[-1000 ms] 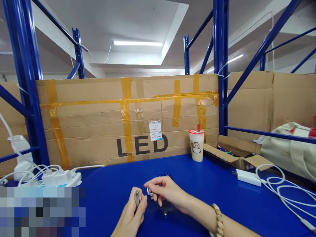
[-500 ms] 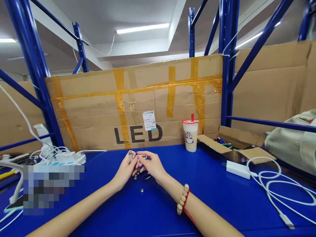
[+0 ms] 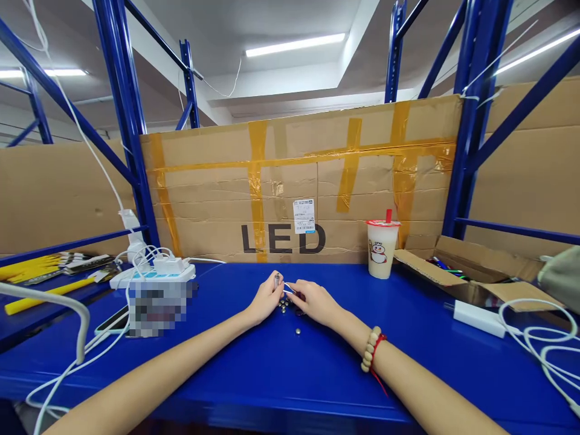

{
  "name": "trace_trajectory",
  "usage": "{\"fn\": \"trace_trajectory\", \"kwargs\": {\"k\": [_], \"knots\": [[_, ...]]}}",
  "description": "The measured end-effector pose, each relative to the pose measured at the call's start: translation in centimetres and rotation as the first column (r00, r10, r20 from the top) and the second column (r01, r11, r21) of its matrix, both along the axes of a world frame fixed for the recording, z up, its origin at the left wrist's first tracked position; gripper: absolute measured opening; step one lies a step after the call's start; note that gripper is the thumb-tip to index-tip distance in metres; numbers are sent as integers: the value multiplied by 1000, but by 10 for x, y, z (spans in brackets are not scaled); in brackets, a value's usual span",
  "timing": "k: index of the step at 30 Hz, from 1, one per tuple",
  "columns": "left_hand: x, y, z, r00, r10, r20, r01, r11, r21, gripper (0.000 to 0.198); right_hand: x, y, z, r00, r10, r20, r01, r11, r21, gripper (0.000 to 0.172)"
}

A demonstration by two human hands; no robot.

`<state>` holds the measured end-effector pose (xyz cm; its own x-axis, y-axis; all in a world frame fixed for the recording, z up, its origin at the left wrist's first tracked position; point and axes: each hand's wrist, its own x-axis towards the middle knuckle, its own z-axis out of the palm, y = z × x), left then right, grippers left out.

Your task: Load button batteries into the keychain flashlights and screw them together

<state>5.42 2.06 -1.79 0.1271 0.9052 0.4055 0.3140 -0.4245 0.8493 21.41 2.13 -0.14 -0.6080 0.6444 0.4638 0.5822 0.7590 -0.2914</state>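
Above the middle of the blue tabletop, my left hand is closed around a small silvery metal cylinder, whose top pokes out between thumb and fingers. Just right of it, my right hand pinches a thin white piece, perhaps cord or bent wire, that reaches toward my left fingertips. Several small round metal pieces lie under and between the hands. One single round metal piece sits nearer to me. A small dark object is partly hidden beneath my right hand.
A drink cup with a red straw stands at the back right, beside an open cardboard box of pens. A white adapter with coiled cable lies on the right. At left are a power strip, phone and cables.
The view has swung left, so everything sits further right in the picture. Both hands keep their holds close together; the white piece shows less of its loop.
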Motion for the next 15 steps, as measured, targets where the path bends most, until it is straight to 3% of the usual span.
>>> {"fn": "trace_trajectory", "kwargs": {"k": [7,15], "knots": [[-1,12,1,979,-29,-203,64,983,171,18,7,7,6,992,-18,126,-2,987,158,21],[-11,17,-7,972,-10,-236,66,970,232,15,-6,7,3,972,-91,215,29,960,277,29]]}}
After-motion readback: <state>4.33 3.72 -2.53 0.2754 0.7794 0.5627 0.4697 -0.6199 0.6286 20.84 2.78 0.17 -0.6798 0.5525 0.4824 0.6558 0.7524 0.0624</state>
